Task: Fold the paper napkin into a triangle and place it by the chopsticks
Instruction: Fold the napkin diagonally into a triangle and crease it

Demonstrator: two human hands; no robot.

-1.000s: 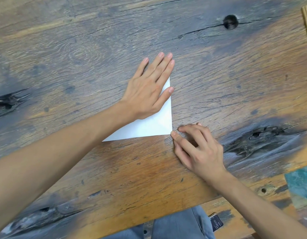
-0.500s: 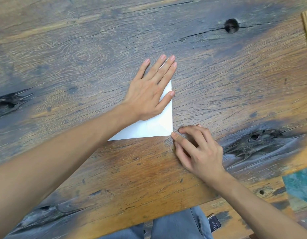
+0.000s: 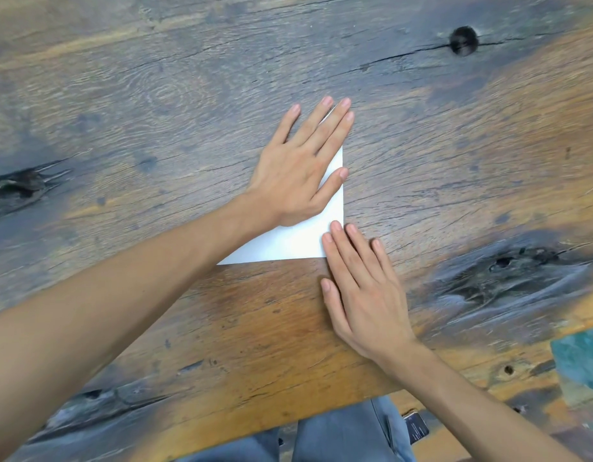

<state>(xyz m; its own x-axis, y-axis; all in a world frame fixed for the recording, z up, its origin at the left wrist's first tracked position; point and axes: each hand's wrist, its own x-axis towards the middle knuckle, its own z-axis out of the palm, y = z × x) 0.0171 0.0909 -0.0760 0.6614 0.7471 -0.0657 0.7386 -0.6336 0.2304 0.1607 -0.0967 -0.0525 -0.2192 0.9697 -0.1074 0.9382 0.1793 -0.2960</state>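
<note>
Hands flat on a white paper napkin (image 3: pixel 298 241), already folded into a triangle on the wooden desk (image 3: pixel 155 111): the left hand (image 3: pixel 298 171) spreads straight fingers across its upper half, and the right hand (image 3: pixel 358 281) presses straight fingertips on the lower right corner. Neither grips it. Chopsticks are not in view; lifting carelessly could spring the fold open.

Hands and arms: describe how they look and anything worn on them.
Both forearms are bare, with no sleeves in view. The left hand and right hand wear no gloves, rings, watch or bracelet. Fingernails are short and unpainted.
</note>
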